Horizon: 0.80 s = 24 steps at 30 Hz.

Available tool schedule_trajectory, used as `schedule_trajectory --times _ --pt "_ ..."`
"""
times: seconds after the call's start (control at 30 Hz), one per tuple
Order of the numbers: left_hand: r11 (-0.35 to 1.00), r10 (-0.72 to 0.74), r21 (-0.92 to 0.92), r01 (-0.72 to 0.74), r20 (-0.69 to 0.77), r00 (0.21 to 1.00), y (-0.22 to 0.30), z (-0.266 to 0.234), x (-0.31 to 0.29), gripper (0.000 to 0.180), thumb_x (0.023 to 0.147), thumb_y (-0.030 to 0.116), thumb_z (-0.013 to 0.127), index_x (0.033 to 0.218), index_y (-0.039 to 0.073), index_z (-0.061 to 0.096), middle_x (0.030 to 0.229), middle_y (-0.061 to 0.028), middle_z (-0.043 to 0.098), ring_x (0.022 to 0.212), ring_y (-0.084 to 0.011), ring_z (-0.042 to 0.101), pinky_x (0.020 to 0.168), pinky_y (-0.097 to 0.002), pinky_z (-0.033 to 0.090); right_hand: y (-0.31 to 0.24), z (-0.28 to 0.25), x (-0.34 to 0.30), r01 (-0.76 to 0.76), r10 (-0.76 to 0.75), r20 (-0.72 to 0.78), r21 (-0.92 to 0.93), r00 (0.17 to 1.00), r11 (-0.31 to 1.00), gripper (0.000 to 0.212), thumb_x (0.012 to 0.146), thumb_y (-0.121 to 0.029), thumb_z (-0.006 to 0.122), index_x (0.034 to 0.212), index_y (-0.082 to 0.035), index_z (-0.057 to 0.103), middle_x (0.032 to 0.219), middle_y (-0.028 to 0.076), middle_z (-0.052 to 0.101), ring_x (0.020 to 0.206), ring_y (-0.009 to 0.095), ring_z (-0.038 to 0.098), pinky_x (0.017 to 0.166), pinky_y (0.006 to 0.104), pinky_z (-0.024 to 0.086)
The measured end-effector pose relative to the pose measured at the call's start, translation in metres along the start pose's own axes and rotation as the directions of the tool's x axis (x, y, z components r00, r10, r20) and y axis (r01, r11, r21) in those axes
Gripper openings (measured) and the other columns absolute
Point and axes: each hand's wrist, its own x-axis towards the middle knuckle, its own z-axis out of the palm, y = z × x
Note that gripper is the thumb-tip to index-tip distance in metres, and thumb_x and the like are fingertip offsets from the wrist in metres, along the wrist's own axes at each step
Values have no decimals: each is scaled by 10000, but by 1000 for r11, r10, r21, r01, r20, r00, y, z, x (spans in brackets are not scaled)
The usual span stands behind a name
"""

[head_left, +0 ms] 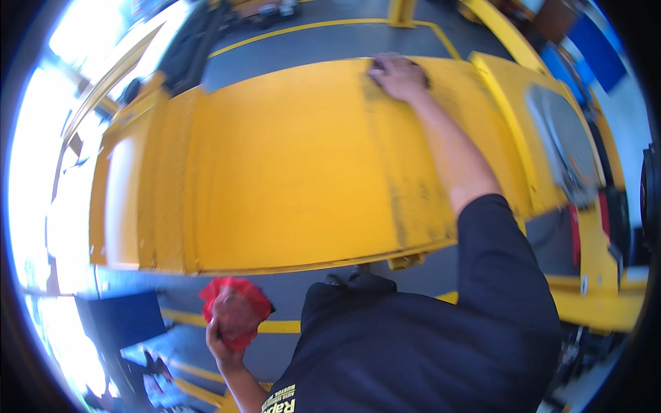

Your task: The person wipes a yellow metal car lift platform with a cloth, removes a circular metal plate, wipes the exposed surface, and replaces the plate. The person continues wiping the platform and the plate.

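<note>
Filling the middle of the workshop: a broad yellow platform point(289, 158)

At the far left, daylight glare washes out most of the room's detail. Low on that side stands a blue panel point(124, 320). The platform's left end carries a raised, rough-textured strip point(165, 199), and a white shine lies on the outer part.

Next comes the left hand point(225, 346), below the platform's near edge. Its fingers curl around a bunched red cloth point(253, 303), beside that edge; whether the 2 touch is hard to tell. Under them runs a grey floor point(279, 296) with a yellow line point(282, 327).

The platform's centre is smooth and even in colour, while dark smudges point(401, 220) mark it farther right. Beyond the far edge rises a yellow post point(401, 12).

The right hand point(401, 76) rests at the far edge, palm down, fingers partly spread. A dark patch shows beside it; whether it has hold of anything cannot be told. A dark sleeve point(499, 241) covers the upper arm.

At the right, past a raised yellow ridge point(506, 124), sits a rounded grey plate point(564, 138). Behind hangs another blue panel point(597, 51).
</note>
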Motion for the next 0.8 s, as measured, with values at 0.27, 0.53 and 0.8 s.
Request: schedule_trajectory --times 0.27,0.53,0.8 --pt "965 -232 196 172 345 909 10 -14 69 698 975 442 598 1490 -22 511 1472 -197 602 1353 -357 590 1163 -515 454 -27 -25 -137 -92 98 128 -51 987 994 795 1066 -631 366 1684 -138 277 1762 117 236 1636 305 181 1308 577 130" --pt "953 -298 214 216 524 798 20 14 94 733 884 404 676 1436 -53 521 1282 -210 703 1180 -361 693 1053 -497 546 -32 -61 -330 -106 108 78 -24 991 994 771 1053 -590 456 1668 -143 326 1749 116 268 1623 319 222 1314 567 120" --pt "977 -209 162 137 647 733 13 57 77 755 876 348 664 1518 -6 484 1403 -195 638 1300 -345 619 1139 -510 477 6 -69 -315 -54 50 125 29 991 998 739 1061 -603 431 1675 -209 315 1748 91 283 1630 291 206 1321 541 100"
